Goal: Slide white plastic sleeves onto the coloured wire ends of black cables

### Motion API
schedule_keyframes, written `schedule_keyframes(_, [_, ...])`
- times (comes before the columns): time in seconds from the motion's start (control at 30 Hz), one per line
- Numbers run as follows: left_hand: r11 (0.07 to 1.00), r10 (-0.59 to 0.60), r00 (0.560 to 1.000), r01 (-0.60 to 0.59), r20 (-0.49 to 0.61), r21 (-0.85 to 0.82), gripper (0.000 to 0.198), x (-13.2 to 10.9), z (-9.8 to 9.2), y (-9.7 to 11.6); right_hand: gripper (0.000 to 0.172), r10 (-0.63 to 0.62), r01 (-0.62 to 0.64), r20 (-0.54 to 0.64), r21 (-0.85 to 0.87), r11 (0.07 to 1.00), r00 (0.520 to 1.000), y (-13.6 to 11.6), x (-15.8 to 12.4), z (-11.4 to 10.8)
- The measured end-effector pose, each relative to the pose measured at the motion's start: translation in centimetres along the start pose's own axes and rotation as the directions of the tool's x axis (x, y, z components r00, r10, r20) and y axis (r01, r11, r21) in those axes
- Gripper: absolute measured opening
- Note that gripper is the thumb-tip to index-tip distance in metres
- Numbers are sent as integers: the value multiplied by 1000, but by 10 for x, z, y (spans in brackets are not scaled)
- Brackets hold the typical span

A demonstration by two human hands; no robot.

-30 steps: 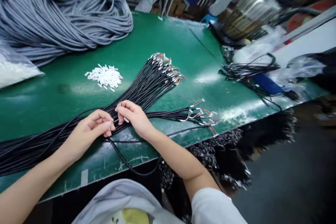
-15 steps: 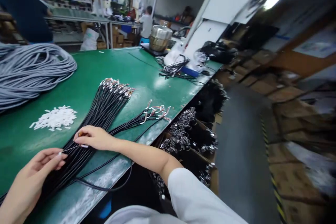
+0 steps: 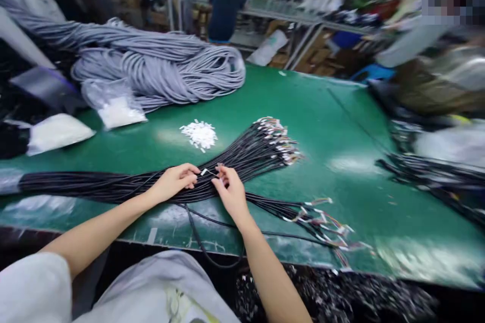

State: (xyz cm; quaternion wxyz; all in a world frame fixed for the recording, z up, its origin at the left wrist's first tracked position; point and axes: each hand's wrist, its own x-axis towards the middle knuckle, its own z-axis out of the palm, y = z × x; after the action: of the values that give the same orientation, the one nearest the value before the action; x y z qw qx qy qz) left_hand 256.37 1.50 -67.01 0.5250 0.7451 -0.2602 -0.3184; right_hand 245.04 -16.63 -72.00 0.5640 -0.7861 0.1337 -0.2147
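Observation:
A thin pale wire (image 3: 211,173) runs between my two hands, with a small white sleeve (image 3: 203,172) on it close to my left fingertips. My left hand (image 3: 175,181) pinches at the sleeve end of this wire. At its other end, my right hand (image 3: 232,193) is closed with thumb and fingers together; its exact grip is partly hidden. Both hands are just over a thick bundle of black cables (image 3: 242,154), whose far ends fan out with white connectors and coloured wires. Beyond the hands lies a pile of small white sleeves (image 3: 200,135).
Several separate black cables (image 3: 280,204) lie nearer the front edge of the green table (image 3: 314,106). Coiled grey cable (image 3: 189,68) and bags of white pieces (image 3: 121,111) are at back left. More black cables (image 3: 428,176) lie right. Co-workers are in the background.
The view has swung to the left, bringing the grey coils and bags into sight. Both hands stay over the cable bundle with the thin wire between them; the white sleeve is now near the left hand.

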Motion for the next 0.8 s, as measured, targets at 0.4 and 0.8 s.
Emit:
schedule_keyframes(0.4, [945,-326,918,314,-225,-89,34,-92,7,25,39,179,-185,-89,-68,980,980,-3,-5,-9])
schedule_keyframes(0.8, [735,-658,749,617,-78,-283,32,-283,102,-25,73,353,-435,-259,-622,652,899,-58,-46,-144])
